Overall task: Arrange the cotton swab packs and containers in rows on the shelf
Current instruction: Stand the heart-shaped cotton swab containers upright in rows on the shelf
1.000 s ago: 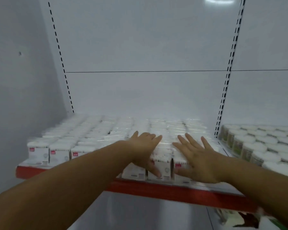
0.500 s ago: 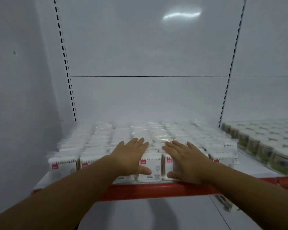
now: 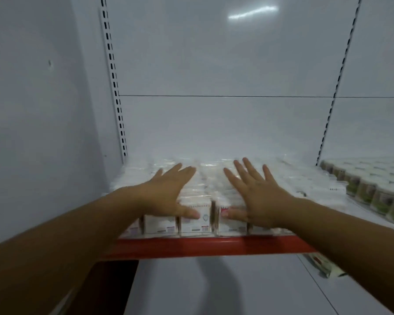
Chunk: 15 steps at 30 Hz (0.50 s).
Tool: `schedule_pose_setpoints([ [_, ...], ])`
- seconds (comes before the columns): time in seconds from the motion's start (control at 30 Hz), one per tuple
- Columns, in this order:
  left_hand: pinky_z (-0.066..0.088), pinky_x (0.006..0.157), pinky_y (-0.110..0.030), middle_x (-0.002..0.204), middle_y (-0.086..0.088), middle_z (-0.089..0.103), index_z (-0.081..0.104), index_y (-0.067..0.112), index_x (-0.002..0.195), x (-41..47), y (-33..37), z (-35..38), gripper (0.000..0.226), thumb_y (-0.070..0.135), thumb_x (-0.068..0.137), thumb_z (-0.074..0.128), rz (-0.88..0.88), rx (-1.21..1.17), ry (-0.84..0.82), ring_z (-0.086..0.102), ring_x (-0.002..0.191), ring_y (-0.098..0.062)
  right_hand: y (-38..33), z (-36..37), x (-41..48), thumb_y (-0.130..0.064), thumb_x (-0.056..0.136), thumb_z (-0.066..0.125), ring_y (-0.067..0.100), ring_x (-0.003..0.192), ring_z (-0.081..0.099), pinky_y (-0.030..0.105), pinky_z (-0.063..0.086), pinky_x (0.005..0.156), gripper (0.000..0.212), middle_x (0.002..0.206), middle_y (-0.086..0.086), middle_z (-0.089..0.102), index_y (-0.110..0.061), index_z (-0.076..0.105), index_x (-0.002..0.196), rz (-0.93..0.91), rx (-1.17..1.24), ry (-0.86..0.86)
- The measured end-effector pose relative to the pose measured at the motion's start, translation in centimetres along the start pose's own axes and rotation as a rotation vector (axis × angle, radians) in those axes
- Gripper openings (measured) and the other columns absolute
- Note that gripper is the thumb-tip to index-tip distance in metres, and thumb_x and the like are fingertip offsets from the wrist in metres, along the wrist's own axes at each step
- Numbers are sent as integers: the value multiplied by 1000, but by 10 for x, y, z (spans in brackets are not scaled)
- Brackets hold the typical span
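Cotton swab packs [image 3: 191, 223]: they stand in tight rows under and around my hands, filling this bay from the front lip to the back panel. The front row's labels face me just below my thumbs.
Left hand [image 3: 166, 192]: it lies flat on the pack tops with fingers straight and spread. The thumb is down over the face of a front-row pack, and the hand grips nothing.
Right hand [image 3: 257, 196]: it also lies palm down with fingers fanned, its thumb against the front of a neighbouring pack. A narrow gap between two packs shows between my thumbs.
Containers [image 3: 369, 194]: round white-lidded tubs stand in rows well to the right of my right hand, in the next bay.
Step in hand: I judge that I am pressing and squaring the front rows, levelling the tops and lining up the faces.
Done: both kinds of goods look set in rows, as far as the blur lets me tell.
Left: the gap needs closing and the front line evening out. What looks like a loose packet [image 3: 323, 264] lies on the lower shelf [image 3: 214, 292] beneath my right forearm, and I cannot tell whether it belongs up here.
Shelf [image 3: 214, 246]: its red front edge runs just below my hands.
Room: a white back panel [image 3: 214, 53] rises beyond my fingertips, with a black-slotted upright [image 3: 114, 87] on either side. A grey wall [image 3: 32, 110] stands left of my left arm, and a light's reflection shows high above.
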<state>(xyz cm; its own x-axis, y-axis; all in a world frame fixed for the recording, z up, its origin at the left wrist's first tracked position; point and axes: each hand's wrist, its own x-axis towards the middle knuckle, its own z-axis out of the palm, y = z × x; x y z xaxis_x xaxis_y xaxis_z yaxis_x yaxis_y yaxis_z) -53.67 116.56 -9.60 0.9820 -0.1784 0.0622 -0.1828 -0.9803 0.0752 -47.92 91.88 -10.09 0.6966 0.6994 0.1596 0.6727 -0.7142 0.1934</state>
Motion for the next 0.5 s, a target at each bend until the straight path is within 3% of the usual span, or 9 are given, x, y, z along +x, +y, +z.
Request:
schedule_pose_setpoints([
  [0.07,-15,114,-41,160,10,-18,-14,29,152,-27,-32,6,125,83,64,56,-124,123,-58,-24,143,-8,-30,9,12,-88,72,20,23,141,-31,52,-16,113,105,155,3,-29,-28,-22,148,-63,34,-5],
  [0.2,-7,115,-56,159,2,-24,-18,28,151,-48,-60,16,112,80,76,47,-297,266,-138,-24,145,-18,-56,24,34,-72,85,43,24,144,-22,54,-7,116,98,156,1,-27,-30,-18,149,-109,24,-17],
  [0.3,-1,117,-57,161,2,-16,-14,29,152,-44,-61,18,102,72,83,47,-297,201,-153,-13,148,-18,-54,29,41,-69,85,46,20,146,-15,51,-2,117,92,159,-5,-19,-35,-10,150,-110,65,-17],
  [0.5,1,117,-56,162,1,-13,-11,29,152,-37,-67,23,96,67,86,47,-274,186,-124,-10,149,-20,-60,39,48,-72,83,41,19,147,-10,51,0,118,88,160,-6,-9,-38,-4,150,-44,70,28],
])
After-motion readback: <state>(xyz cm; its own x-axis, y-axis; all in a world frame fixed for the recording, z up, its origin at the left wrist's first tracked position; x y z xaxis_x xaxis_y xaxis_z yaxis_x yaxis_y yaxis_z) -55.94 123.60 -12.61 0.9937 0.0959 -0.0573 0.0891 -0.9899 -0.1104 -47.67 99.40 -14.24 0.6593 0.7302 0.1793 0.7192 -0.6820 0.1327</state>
